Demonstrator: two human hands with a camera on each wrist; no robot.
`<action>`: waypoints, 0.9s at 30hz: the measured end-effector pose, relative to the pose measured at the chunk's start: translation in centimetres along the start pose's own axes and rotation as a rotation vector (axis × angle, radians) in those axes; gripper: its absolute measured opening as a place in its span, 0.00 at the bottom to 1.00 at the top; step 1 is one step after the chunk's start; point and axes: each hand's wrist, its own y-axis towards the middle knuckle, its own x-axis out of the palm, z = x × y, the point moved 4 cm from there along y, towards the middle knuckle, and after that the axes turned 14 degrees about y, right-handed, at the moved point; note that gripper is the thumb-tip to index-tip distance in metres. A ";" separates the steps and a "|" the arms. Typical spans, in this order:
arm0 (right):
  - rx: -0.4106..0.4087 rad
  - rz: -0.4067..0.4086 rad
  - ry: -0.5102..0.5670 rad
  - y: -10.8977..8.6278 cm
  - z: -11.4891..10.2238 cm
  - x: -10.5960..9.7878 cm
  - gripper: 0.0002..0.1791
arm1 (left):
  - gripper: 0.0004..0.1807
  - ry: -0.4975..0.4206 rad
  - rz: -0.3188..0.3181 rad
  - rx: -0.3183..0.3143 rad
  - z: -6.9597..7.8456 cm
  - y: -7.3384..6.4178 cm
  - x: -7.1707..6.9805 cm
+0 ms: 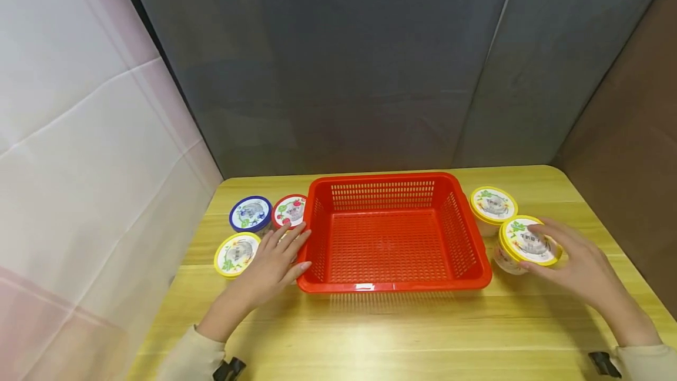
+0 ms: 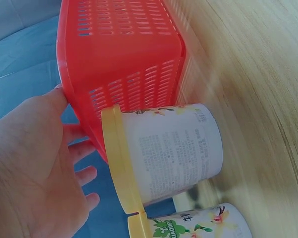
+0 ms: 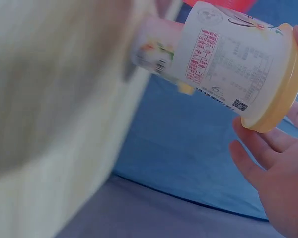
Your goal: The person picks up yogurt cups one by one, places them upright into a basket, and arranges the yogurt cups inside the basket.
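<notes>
My right hand grips a yellow-lidded tub by its lid, to the right of a red plastic basket. In the right wrist view that tub is held off the table, its printed side showing. My left hand lies at the basket's left rim, its thumb touching the rim and its fingers extended. Below that hand stands a yellow-lidded tub against the basket's side, mostly hidden in the head view. The basket's inside shows bare mesh.
Left of the basket stand a blue-lidded tub, a red-lidded tub and another yellow-lidded tub. One more yellow-lidded tub stands behind the held one. Grey fabric rises behind the wooden table.
</notes>
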 end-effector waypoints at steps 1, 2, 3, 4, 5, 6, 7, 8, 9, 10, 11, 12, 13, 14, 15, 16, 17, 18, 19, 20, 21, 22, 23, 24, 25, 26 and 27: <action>-0.006 0.013 -0.003 0.1 -0.2 -0.4 0.40 | 0.36 0.000 0.000 0.001 0.0 0.0 0.0; -0.018 0.026 -0.003 0.1 -0.5 -0.9 0.40 | 0.36 -0.001 0.000 0.001 0.1 0.0 0.0; -0.034 0.048 -0.002 0.3 -0.7 -1.3 0.40 | 0.36 0.000 -0.001 0.000 0.1 0.0 0.0; -0.054 0.068 0.005 0.4 -1.0 -1.6 0.41 | 0.36 -0.001 -0.001 -0.002 0.1 0.0 -0.1; -0.076 0.089 0.007 0.6 -1.4 -2.0 0.41 | 0.36 0.002 -0.003 -0.003 0.1 -0.1 -0.1; -0.099 0.107 0.006 0.8 -1.7 -2.3 0.42 | 0.36 0.004 -0.004 -0.004 0.1 -0.1 -0.1; -0.121 0.124 0.003 1.1 -2.1 -2.5 0.43 | 0.36 0.007 -0.004 -0.004 0.1 0.0 -0.1; -0.137 0.136 0.004 1.3 -2.4 -2.8 0.44 | 0.36 0.008 -0.004 -0.004 0.1 0.0 -0.1; -0.145 0.145 0.004 1.5 -2.6 -3.0 0.44 | 0.36 0.010 -0.005 -0.005 0.0 0.0 -0.1; -0.150 0.144 0.003 1.6 -2.9 -3.2 0.45 | 0.36 0.011 -0.005 -0.006 0.0 0.0 -0.1; -0.150 0.142 0.000 1.8 -3.0 -3.3 0.45 | 0.36 0.014 -0.006 -0.006 0.0 0.0 -0.1; -0.147 0.137 -0.001 1.9 -3.1 -3.3 0.45 | 0.36 0.015 -0.006 -0.008 0.0 0.0 0.0; -0.143 0.132 -0.003 1.9 -3.2 -3.3 0.45 | 0.36 0.015 -0.008 -0.009 0.0 0.0 0.0; -0.140 0.129 0.000 1.9 -3.3 -3.3 0.45 | 0.37 0.015 -0.010 -0.010 0.0 0.0 0.0; -0.138 0.125 0.001 1.9 -3.3 -3.3 0.45 | 0.37 0.014 -0.012 -0.012 0.0 0.0 0.0; -0.138 0.125 0.001 1.9 -3.3 -3.3 0.44 | 0.37 0.014 -0.013 -0.013 0.0 0.0 0.1; -0.138 0.125 0.002 1.9 -3.3 -3.2 0.44 | 0.37 0.014 -0.014 -0.014 -0.1 0.0 0.1; -0.140 0.126 0.002 1.9 -3.3 -3.2 0.44 | 0.37 0.013 -0.016 -0.015 -0.1 0.0 0.1; -0.142 0.128 0.003 1.8 -3.4 -3.2 0.44 | 0.37 0.011 -0.016 -0.016 0.0 0.0 0.1; -0.145 0.130 0.006 1.8 -3.4 -3.1 0.44 | 0.37 0.010 -0.016 -0.017 0.0 0.0 0.0; -0.149 0.133 0.002 1.8 -3.4 -3.1 0.44 | 0.37 0.010 -0.016 -0.017 0.0 0.0 0.0; -0.155 0.137 -0.001 1.8 -3.5 -3.1 0.44 | 0.37 0.010 -0.016 -0.018 0.0 0.0 0.0; -0.159 0.140 -0.006 1.9 -3.5 -3.2 0.45 | 0.37 0.009 -0.016 -0.019 0.0 0.0 0.0; -0.164 0.142 -0.013 1.9 -3.6 -3.2 0.45 | 0.37 0.009 -0.016 -0.018 0.0 0.0 -0.1; -0.166 0.144 -0.017 2.0 -3.6 -3.2 0.46 | 0.37 0.007 -0.016 -0.019 0.0 0.0 -0.1; -0.167 0.143 -0.023 2.0 -3.7 -3.2 0.46 | 0.37 0.008 -0.017 -0.019 0.0 0.0 -0.1; -0.168 0.143 -0.028 2.1 -3.7 -3.2 0.47 | 0.37 0.009 -0.017 -0.019 0.0 0.0 -0.1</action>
